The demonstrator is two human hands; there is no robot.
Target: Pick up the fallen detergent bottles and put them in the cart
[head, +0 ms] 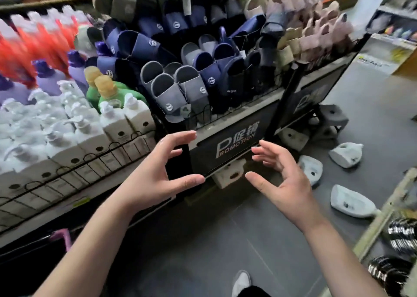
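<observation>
Several white detergent bottles lie fallen on the grey floor at the right: one [346, 155] farthest right, one [311, 169] just past my right hand, one [350, 202] nearer me, and more [292, 137] under the display stand. My left hand [155, 172] and my right hand [284, 181] are both raised in front of the black promotion sign [234, 143], fingers spread and curled, holding nothing. A pink and black cart handle [61, 236] shows at the lower left; the cart's basket is hidden.
A display stand holds white pump bottles [90, 134], green, purple and red bottles [108, 91], and racks of slippers [203, 71]. A wooden shelf with black-and-white items [399, 236] stands at the right edge. My shoe [241, 283] is on the floor below.
</observation>
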